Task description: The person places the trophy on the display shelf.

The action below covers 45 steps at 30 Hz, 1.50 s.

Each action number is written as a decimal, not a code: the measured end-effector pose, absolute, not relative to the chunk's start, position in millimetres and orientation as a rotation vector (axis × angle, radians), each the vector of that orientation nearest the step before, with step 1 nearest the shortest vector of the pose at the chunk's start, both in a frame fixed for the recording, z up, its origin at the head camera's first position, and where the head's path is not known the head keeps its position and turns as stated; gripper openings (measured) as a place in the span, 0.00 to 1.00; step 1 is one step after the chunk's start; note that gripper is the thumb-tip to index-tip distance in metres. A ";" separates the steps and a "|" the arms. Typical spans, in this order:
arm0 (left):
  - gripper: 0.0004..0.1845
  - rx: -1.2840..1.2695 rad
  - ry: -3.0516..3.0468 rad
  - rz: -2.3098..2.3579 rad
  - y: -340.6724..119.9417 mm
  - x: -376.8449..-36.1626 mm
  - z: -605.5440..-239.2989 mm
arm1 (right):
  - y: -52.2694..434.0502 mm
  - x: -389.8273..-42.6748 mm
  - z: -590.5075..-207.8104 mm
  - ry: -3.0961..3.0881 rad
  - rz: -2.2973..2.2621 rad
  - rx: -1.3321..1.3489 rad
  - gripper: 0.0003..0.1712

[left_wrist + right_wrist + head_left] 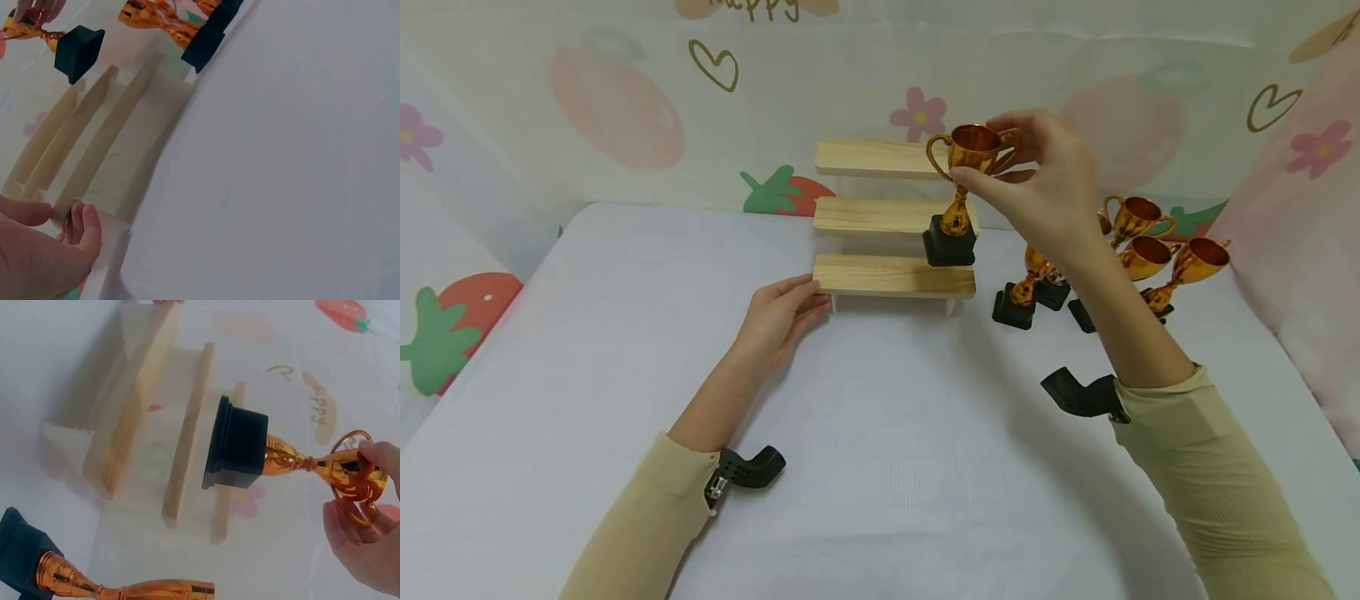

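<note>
A three-step wooden shelf (887, 275) stands mid-table, also seen in the left wrist view (112, 131) and the right wrist view (144, 394). My right hand (988, 162) pinches the cup of a gold trophy (958, 196) with a black base (240, 450). The trophy hangs upright over the shelf's right end, and its base looks clear of the boards. In the right wrist view, the right hand's fingers (362, 531) curl round the cup and its handle. My left hand (782, 312) holds the left end of the lowest step between thumb and finger (87, 225).
Several more gold trophies (1138, 242) with black bases stand or lie clustered on the white table (887, 467) right of the shelf, the nearest (1017, 300) close to its right end. Printed fabric walls enclose the table on three sides.
</note>
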<state>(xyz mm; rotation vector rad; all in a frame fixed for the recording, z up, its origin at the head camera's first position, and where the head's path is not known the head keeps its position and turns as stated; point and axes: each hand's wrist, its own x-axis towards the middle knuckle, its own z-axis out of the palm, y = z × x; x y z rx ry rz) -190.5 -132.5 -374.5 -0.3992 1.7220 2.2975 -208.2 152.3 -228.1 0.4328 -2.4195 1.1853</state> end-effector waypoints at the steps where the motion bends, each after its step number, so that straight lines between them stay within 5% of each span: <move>1: 0.27 -0.405 1.722 2.294 -132.5 -190.7 -374.9 | 151.3 -209.3 -227.6 -2.418 1.181 0.438 0.30; 45: 0.23 -0.346 1.909 2.208 -131.8 -187.3 -383.2 | 99.2 -264.5 -201.3 -2.324 1.274 0.457 0.31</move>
